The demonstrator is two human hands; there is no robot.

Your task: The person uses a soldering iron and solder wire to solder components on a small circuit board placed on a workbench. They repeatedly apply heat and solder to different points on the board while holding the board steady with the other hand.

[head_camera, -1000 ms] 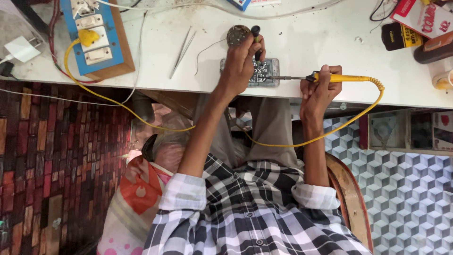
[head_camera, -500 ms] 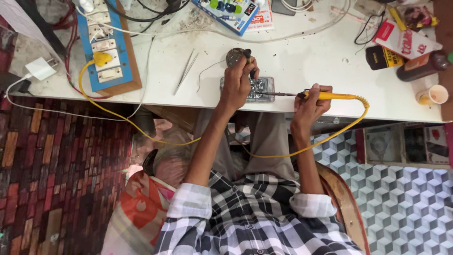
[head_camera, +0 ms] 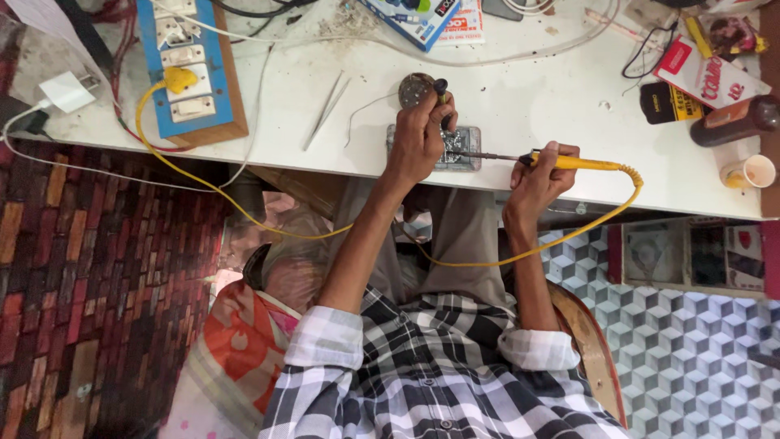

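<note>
the right hand [head_camera: 538,175] pinches the light, stiff soldering iron [head_camera: 561,162] by its yellow handle, safest there, while the left hand [head_camera: 418,138] presses closed on the fragile-looking circuit board [head_camera: 455,150] at the white table's [head_camera: 536,97] near edge.

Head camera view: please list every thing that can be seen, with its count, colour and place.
soldering iron: 1, yellow handle, held in the right hand, tip toward the circuit board
circuit board: 1, grey-silver, near table edge, under the left hand
round tin: 1, dull metal, just beyond the left hand
tweezers: 1, silver, left of the board
switch board: 1, blue on wooden base, table's left end
yellow cable: 1, from the yellow plug, hanging below the table, to the iron
dark bottle: 1, brown, right end, lying down
small cup: 1, pale, right end
table: 1, white
left hand: 1, on the board, gripping a dark-tipped thing
right hand: 1, at the table edge
</note>
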